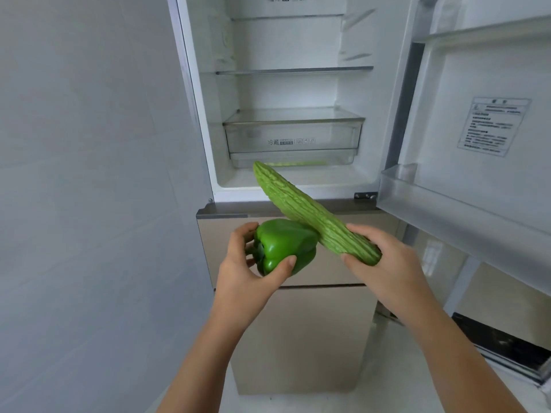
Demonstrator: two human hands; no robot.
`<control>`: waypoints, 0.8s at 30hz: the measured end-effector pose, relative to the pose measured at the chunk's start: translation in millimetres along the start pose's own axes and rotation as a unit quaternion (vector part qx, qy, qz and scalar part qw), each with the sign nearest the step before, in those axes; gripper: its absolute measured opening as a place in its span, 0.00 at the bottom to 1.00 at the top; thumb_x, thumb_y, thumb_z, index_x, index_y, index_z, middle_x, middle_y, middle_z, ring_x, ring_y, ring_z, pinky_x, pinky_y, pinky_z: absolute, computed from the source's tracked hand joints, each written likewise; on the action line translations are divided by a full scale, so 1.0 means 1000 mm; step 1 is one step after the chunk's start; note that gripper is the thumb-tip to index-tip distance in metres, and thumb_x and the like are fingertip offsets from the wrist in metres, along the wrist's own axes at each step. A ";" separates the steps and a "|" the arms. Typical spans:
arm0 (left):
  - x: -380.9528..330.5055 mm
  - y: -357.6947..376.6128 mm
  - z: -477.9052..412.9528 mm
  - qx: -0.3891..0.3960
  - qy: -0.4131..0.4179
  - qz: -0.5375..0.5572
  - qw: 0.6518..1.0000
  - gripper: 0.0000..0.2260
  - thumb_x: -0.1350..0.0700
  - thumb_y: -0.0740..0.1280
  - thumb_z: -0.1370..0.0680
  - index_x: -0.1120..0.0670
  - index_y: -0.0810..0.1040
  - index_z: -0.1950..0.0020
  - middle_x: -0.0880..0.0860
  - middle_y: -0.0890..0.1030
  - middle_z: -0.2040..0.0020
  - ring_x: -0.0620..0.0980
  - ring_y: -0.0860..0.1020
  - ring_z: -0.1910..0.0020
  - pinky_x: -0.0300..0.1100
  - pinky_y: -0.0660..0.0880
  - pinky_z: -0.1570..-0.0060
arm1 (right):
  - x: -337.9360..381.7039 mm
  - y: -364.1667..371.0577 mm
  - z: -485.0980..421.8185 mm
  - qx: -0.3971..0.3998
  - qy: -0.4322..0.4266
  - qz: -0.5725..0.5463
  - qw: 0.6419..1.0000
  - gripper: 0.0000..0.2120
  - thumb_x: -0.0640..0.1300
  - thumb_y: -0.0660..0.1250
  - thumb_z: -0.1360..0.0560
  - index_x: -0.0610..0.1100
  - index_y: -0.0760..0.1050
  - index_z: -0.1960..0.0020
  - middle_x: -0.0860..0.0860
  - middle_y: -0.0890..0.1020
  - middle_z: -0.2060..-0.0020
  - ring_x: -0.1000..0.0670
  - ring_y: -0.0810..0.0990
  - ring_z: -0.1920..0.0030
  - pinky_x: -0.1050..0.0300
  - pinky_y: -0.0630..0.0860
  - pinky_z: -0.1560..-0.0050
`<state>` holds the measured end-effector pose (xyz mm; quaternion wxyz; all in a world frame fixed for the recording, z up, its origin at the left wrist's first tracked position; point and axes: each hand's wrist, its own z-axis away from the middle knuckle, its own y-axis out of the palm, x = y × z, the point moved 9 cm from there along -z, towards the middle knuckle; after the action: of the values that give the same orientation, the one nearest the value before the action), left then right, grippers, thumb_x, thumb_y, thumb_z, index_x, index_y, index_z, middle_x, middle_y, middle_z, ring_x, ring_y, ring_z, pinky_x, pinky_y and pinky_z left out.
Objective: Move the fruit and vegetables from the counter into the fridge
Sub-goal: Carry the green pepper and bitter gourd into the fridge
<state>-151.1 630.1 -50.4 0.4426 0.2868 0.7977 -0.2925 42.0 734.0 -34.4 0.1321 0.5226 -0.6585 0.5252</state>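
My left hand [243, 274] grips a glossy green bell pepper [283, 247] in front of the fridge's lower drawers. My right hand [384, 263] holds one end of a long, ridged, pale green bitter gourd [310, 211]. The gourd slants up and to the left, its tip reaching the bottom edge of the open fridge compartment [286, 180]. Inside, a clear crisper drawer [292, 135] sits below glass shelves [293, 70] that hold nothing. The gourd crosses just above the pepper.
The fridge door [483, 120] stands open to the right, with a door bin [447, 204] at hand height. A pale tiled wall [89, 174] fills the left. Two closed beige drawers [313, 323] lie under the open compartment.
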 end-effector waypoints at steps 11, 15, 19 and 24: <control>0.038 -0.006 -0.161 0.007 0.058 0.017 0.998 0.26 0.51 0.76 0.37 0.40 0.70 0.44 0.41 0.75 0.46 0.36 0.75 0.50 0.29 0.74 0.56 | 0.011 0.052 -0.146 -0.028 -0.021 0.048 0.998 0.21 0.43 0.70 0.30 0.53 0.74 0.39 0.55 0.79 0.53 0.57 0.75 0.57 0.70 0.67 0.60; 0.051 -0.012 -0.227 0.010 0.075 0.018 0.997 0.26 0.50 0.75 0.35 0.41 0.69 0.40 0.44 0.73 0.43 0.35 0.73 0.48 0.27 0.72 0.55 | 0.022 0.067 -0.203 -0.050 -0.024 0.054 0.997 0.21 0.42 0.70 0.30 0.53 0.74 0.39 0.55 0.79 0.51 0.54 0.76 0.53 0.62 0.68 0.56; 0.060 -0.019 -0.279 -0.001 0.084 0.021 0.996 0.28 0.55 0.75 0.33 0.47 0.69 0.36 0.47 0.72 0.41 0.38 0.73 0.46 0.25 0.71 0.54 | 0.029 0.081 -0.246 -0.062 -0.029 0.062 0.996 0.20 0.43 0.70 0.31 0.53 0.74 0.39 0.56 0.78 0.55 0.54 0.76 0.56 0.61 0.69 0.58; 0.064 -0.010 -0.319 -0.004 0.096 0.032 0.995 0.27 0.54 0.75 0.33 0.47 0.69 0.38 0.39 0.73 0.46 0.34 0.73 0.50 0.27 0.72 0.54 | 0.032 0.089 -0.290 -0.069 -0.049 0.073 0.994 0.20 0.43 0.70 0.31 0.53 0.74 0.39 0.56 0.78 0.55 0.55 0.75 0.56 0.61 0.69 0.57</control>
<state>-358.5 865.7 35.8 0.3740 0.3375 0.8281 -0.2458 -153.8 948.5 59.2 0.0966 0.4878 -0.7354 0.4604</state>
